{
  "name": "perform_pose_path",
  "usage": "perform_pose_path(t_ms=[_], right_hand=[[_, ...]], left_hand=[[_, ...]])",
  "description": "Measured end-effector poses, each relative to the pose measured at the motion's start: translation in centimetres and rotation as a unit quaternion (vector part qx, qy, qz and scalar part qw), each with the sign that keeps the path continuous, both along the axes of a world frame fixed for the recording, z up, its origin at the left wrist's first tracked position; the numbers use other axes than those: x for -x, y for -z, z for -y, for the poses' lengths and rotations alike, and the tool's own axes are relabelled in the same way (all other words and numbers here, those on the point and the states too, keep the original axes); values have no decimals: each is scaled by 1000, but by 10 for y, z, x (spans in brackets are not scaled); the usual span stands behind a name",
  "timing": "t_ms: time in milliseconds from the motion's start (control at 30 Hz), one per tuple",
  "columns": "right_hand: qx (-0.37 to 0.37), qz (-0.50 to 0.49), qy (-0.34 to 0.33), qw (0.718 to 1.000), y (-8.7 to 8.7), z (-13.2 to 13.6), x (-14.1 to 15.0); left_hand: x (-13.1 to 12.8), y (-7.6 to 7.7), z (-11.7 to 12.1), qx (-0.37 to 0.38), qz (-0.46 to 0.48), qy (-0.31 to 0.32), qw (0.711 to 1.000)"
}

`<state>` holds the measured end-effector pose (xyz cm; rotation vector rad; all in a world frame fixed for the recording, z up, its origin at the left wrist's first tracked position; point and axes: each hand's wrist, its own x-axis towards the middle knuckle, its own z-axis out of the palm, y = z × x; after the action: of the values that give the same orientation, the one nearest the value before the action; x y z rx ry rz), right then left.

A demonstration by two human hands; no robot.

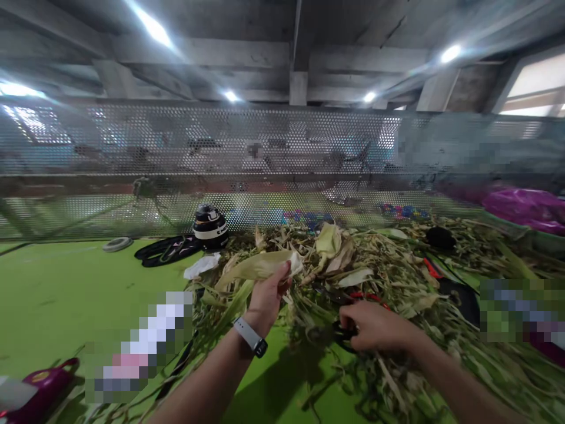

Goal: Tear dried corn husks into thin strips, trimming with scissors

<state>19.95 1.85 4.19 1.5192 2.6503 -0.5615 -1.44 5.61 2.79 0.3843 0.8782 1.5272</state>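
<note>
My left hand (270, 294), with a pale watch band on its wrist, is closed on a pale yellow-green corn husk (253, 266). The husk's broad end stretches out to the left above the pile. To the right and lower, my right hand (371, 327) is closed around the black loop handles of a pair of scissors (345, 337). Dark blades show just beyond its fingers, partly blurred. Close behind that hand lies a red handle-like piece (368, 297); what it belongs to is unclear. A heap of dry husk strips (397, 271) surrounds both hands.
A perforated metal screen (273, 141) runs along the back of the green table (150, 288). Left of the pile stand a black-and-white rounded container (210, 227) and a black looped item (168, 250). A roll of tape (117, 244) lies farther left, a purple plastic bag (525, 207) right.
</note>
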Motion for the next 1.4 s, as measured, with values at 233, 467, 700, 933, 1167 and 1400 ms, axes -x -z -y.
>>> perform_pose_path(t_ms=[233,467,700,933,1167,1400], right_hand=[[258,-386,158,871,4,-17,-15],[299,-512,154,791,23,-11,9],[389,-632,235,628,22,5,27],[250,-513,158,806,18,20,36],[190,-484,161,839,36,13,41],[139,-475,152,856,27,18,44]], left_hand=[[-3,-7,2,-14,42,15,999],[-8,-8,12,10,48,40,998],[-11,-14,16,-15,30,-3,999],[-15,-12,20,-22,11,20,1000],[-27,-10,31,5,6,48,999],[-34,-7,39,-1,-27,67,997]])
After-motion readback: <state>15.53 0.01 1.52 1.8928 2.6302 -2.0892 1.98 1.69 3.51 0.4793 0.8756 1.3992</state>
